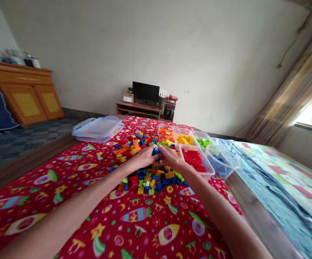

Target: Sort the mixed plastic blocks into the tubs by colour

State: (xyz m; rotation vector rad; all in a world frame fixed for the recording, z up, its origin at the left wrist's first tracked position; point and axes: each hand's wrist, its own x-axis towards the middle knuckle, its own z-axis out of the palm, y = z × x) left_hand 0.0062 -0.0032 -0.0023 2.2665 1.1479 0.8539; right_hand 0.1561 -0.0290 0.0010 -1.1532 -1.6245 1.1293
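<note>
A heap of toy building bricks [147,178] in red, yellow, blue, green and orange lies on the red patterned cloth. Over its middle, my left hand [146,155] and my right hand [171,158] come close together from either side. Between them shows a clump of blue building bricks [157,152], with the fingers of both hands curled around it. Part of the clump is covered by my fingers, so its exact shape is hidden.
Right of the heap stand clear bins of orange bricks [166,133], yellow bricks [184,139], green bricks [204,142], red bricks [193,160] and blue bricks [219,159]. Clear plastic lids [99,128] lie at back left. A monitor [146,92] stands beyond.
</note>
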